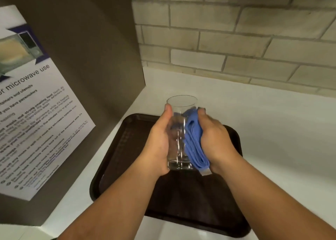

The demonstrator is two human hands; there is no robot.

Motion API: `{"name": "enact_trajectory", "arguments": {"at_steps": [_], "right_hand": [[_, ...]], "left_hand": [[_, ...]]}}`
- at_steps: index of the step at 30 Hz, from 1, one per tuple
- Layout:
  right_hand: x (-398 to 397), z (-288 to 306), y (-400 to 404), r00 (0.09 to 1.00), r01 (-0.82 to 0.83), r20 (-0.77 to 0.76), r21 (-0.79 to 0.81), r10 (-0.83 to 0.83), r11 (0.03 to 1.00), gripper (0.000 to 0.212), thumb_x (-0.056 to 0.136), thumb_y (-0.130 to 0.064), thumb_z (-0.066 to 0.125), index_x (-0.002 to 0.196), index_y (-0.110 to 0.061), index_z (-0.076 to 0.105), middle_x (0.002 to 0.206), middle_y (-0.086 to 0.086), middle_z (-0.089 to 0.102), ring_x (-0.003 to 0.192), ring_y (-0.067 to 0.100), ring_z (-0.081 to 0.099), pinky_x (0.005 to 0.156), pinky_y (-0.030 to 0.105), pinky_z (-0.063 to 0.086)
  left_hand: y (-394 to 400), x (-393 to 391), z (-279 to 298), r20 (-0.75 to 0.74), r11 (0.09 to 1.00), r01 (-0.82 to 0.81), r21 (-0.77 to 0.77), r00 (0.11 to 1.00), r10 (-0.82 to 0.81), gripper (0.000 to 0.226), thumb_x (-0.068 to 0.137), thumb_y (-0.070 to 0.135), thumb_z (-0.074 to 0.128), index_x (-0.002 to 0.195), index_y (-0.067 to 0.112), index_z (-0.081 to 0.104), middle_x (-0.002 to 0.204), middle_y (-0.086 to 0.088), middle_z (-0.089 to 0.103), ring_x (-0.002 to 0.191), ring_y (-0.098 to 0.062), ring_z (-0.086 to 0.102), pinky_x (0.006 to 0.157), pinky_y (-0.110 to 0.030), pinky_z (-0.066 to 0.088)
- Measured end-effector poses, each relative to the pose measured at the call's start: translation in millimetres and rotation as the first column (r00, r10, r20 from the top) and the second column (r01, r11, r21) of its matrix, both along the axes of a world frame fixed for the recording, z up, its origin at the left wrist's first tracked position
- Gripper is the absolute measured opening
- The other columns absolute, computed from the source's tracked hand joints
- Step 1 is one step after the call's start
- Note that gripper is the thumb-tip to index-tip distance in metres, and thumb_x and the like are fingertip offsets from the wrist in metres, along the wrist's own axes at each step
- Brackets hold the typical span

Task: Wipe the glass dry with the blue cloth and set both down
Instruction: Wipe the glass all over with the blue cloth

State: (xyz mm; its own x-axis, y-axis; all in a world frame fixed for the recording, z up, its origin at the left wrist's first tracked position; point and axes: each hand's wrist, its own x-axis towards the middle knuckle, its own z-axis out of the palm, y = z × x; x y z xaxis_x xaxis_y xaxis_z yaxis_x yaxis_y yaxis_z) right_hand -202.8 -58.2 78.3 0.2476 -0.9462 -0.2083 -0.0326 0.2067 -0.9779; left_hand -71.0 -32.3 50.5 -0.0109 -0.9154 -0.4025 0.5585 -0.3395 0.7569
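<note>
A clear tall glass (179, 136) is held upright above a dark brown tray (116, 149). My left hand (158, 145) wraps around its left side, thumb near the rim. My right hand (216, 139) presses a folded blue cloth (194, 141) against the right side of the glass, with its fingers curled over the cloth. A small grey tag hangs from the cloth's lower end. Both forearms reach in from the bottom of the view.
The tray lies on a white counter (272, 123). A grey panel (87, 58) with a microwave-use notice (32, 116) stands close on the left. A pale brick wall (236, 40) runs along the back.
</note>
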Motion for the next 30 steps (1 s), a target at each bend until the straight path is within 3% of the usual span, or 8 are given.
{"name": "enact_trajectory", "arguments": {"at_steps": [4,6,8,13,21,24,27,30], "right_hand": [[2,-20,26,0.961,-0.178,-0.245,-0.199,0.126,0.964,0.035,0.102,-0.048,0.036,0.115,-0.027,0.060,0.102,-0.001,0.073,0.092,0.008,0.071,0.085,0.030,0.057],[13,-20,31,0.944,-0.154,-0.330,-0.374,0.024,0.915,0.043,0.099,-0.049,0.037,0.129,-0.021,0.051,0.111,-0.003,0.066,0.099,0.006,0.067,0.088,0.024,0.056],[22,-11,20,0.926,-0.078,-0.360,-0.484,-0.117,0.872,0.050,0.097,-0.050,0.036,0.131,-0.015,0.047,0.112,0.001,0.064,0.099,0.007,0.065,0.086,0.020,0.053],[14,8,-13,0.997,0.080,-0.015,-0.047,-0.081,0.996,0.048,0.102,-0.052,0.036,0.096,-0.017,0.069,0.083,0.010,0.077,0.075,0.016,0.074,0.069,0.029,0.059],[11,-16,7,0.961,-0.065,-0.275,-0.355,-0.038,0.933,0.030,0.103,-0.044,0.034,0.108,-0.022,0.054,0.096,0.006,0.070,0.083,0.009,0.067,0.073,0.017,0.054],[16,-16,10,0.944,-0.088,-0.323,-0.443,-0.067,0.892,0.034,0.101,-0.043,0.036,0.114,-0.017,0.054,0.099,0.003,0.067,0.087,0.010,0.067,0.079,0.023,0.055],[21,-14,3,0.938,-0.099,-0.337,-0.476,-0.076,0.874,0.032,0.102,-0.043,0.037,0.109,-0.018,0.055,0.092,-0.002,0.066,0.082,0.004,0.065,0.071,0.011,0.050],[24,-2,-20,0.977,0.032,-0.195,-0.264,-0.086,0.964,0.043,0.103,-0.047,0.035,0.083,-0.017,0.059,0.062,-0.007,0.066,0.055,0.001,0.062,0.050,0.010,0.044]], "left_hand": [[-11,10,1,0.122,0.998,-0.032,0.060,0.992,0.024,0.093,0.070,0.087,0.063,0.122,0.012,0.079,0.113,-0.017,0.083,0.103,-0.034,0.081,0.087,-0.045,0.063],[-12,13,-1,0.127,0.998,0.007,0.056,0.992,-0.014,0.092,0.057,0.086,0.070,0.117,0.017,0.083,0.113,-0.015,0.084,0.109,-0.033,0.079,0.097,-0.044,0.060],[-11,13,-3,0.090,0.997,0.074,0.023,0.993,-0.075,0.082,0.063,0.084,0.070,0.113,0.021,0.085,0.113,-0.013,0.084,0.109,-0.029,0.079,0.089,-0.037,0.063],[-9,13,2,-0.065,0.994,0.093,-0.057,0.993,-0.097,0.083,0.076,0.076,0.064,0.127,0.012,0.077,0.125,-0.019,0.079,0.114,-0.035,0.077,0.087,-0.043,0.065],[-8,11,5,0.254,0.996,-0.012,0.092,0.967,-0.012,0.078,0.086,0.081,0.049,0.125,0.021,0.077,0.111,-0.011,0.085,0.106,-0.030,0.079,0.097,-0.049,0.061],[-3,7,4,0.181,0.995,0.044,0.085,0.982,-0.059,0.090,0.070,0.086,0.055,0.126,0.021,0.078,0.119,-0.013,0.083,0.115,-0.031,0.076,0.104,-0.048,0.056],[-2,10,3,0.115,0.998,0.044,0.039,0.992,-0.048,0.085,0.068,0.081,0.062,0.124,0.019,0.080,0.119,-0.014,0.083,0.113,-0.030,0.077,0.099,-0.044,0.058],[-4,12,3,0.025,1.000,0.022,0.008,0.999,-0.022,0.079,0.078,0.077,0.062,0.123,0.015,0.080,0.122,-0.018,0.081,0.111,-0.033,0.078,0.089,-0.044,0.064]]}}
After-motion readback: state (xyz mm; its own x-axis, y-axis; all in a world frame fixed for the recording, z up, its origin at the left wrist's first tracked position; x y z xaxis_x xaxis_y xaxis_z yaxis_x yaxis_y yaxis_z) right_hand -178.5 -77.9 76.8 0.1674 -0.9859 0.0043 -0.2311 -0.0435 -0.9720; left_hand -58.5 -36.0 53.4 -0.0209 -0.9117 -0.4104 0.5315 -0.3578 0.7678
